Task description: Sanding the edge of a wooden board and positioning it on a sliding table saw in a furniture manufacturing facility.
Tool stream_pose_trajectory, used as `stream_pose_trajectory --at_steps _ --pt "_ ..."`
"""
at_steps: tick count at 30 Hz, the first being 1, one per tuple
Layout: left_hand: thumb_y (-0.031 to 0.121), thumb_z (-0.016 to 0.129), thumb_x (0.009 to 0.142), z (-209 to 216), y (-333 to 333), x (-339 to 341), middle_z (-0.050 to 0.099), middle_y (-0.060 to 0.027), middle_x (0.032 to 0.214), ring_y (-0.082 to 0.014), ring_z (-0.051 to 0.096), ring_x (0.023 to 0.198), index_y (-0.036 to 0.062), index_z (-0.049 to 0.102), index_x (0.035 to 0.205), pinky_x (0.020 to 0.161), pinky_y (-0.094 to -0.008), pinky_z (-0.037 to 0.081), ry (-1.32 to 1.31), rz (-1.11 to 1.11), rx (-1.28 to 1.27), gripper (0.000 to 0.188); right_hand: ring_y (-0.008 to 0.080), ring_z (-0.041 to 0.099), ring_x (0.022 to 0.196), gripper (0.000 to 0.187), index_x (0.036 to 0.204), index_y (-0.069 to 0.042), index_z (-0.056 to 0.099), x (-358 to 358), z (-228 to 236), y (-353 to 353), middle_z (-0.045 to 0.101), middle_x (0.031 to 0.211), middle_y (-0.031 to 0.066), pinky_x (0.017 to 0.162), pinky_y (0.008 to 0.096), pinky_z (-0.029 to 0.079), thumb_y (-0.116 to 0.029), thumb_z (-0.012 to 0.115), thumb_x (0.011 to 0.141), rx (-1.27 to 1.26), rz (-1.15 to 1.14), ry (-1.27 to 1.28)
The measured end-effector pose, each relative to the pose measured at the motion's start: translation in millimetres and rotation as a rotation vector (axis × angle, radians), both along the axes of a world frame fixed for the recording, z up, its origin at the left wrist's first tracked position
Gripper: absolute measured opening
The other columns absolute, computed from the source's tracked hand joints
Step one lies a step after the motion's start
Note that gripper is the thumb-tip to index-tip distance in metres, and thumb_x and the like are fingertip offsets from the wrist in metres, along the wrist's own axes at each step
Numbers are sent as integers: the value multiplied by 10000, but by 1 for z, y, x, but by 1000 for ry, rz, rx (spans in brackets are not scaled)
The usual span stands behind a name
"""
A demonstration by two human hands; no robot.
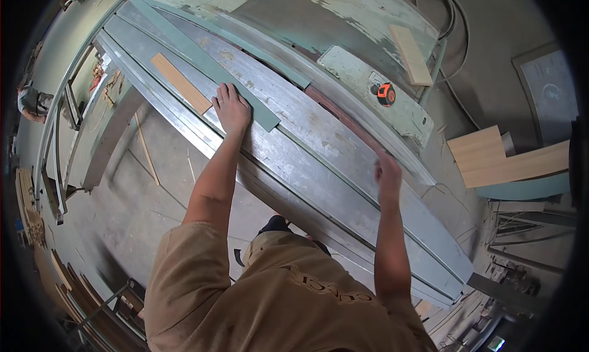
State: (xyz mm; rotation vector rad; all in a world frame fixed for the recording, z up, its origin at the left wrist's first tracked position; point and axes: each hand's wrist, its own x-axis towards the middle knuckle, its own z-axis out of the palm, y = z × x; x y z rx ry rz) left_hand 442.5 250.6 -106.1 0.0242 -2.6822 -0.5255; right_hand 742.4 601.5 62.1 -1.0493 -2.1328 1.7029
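Left hand [233,111] lies spread, partly on a long, flat grey-green board [205,62] (stiff, light, I'd guess; hold its edges); right of it, right hand [388,169], blurred: can't tell its grip.

The scene is viewed from the wearer's head, through a fisheye lens pitched steeply downward and forward; the brown T-shirt [245,309] is seen nearest, at the lower edge; the left hand [233,109] and right hand [388,174] are looked down upon from behind, over the long metal worktable [319,131]; the concrete floor [113,211] is taken in farther below.
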Motion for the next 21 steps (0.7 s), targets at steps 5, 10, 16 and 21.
stream_pose_trajectory --at_steps 5,10,16,21 --pt "243 489 1077 0 -3 2 471 -235 1661 -385 428 1556 14 487 1569 1305 -565 254 -14 2 -17 543 79 511 652 329 1156 -86 769 -132 -26 -26 643 937 -4 546 260 386 -380 676 1040 -166 236 -56" --pt "241 479 1078 9 12 -2 458 -234 1671 -384 408 1569 12 480 1579 1312 -559 238 -37 -28 17 551 125 538 676 273 1094 -48 709 -231 -73 -32 639 905 41 512 303 395 -306 668 1016 -286 176 -209" --pt "238 476 1078 3 -2 -1 446 -236 1678 -394 401 1570 7 477 1581 1314 -559 231 -47 -16 15 554 131 528 658 183 914 -78 645 -273 -84 -66 598 845 30 493 300 352 -243 657 995 -411 99 -225" --pt "234 476 1076 6 -3 -4 451 -240 1671 -405 406 1563 2 477 1581 1311 -562 237 -43 -21 11 556 127 512 629 129 861 -104 616 -284 -80 -70 573 783 25 503 301 351 -170 667 960 -512 133 -183"
